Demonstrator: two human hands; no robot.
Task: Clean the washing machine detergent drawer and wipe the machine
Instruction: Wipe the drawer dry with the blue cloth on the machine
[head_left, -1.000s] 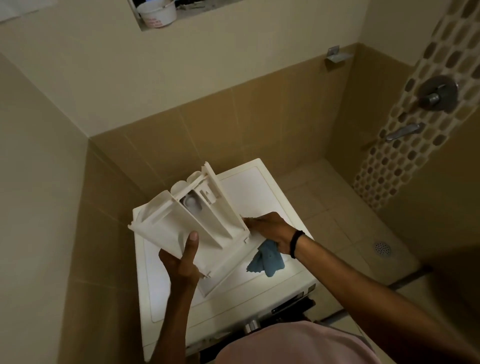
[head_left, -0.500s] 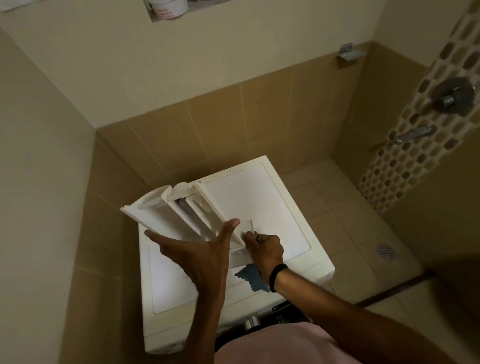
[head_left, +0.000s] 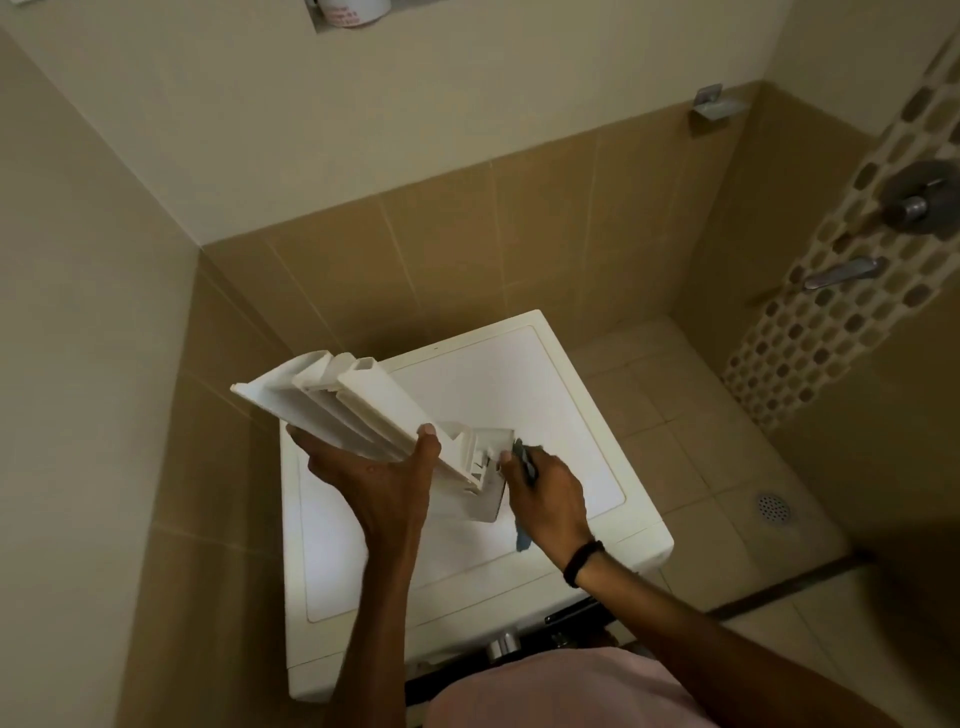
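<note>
Left of the frame's centre, my left hand (head_left: 374, 475) grips the white detergent drawer (head_left: 358, 410) from below, thumb on its near side, and holds it tilted above the washing machine (head_left: 519, 395). Just right of the centre, my right hand (head_left: 548, 501) clutches a blue cloth (head_left: 522, 543), and its fingertips touch the drawer's lower end.

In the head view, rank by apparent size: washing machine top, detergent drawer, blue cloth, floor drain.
1. washing machine top
2. detergent drawer, held nearer the camera, so it looks larger than it is
3. blue cloth and floor drain: unranked, since the right hand hides most of the cloth
</note>
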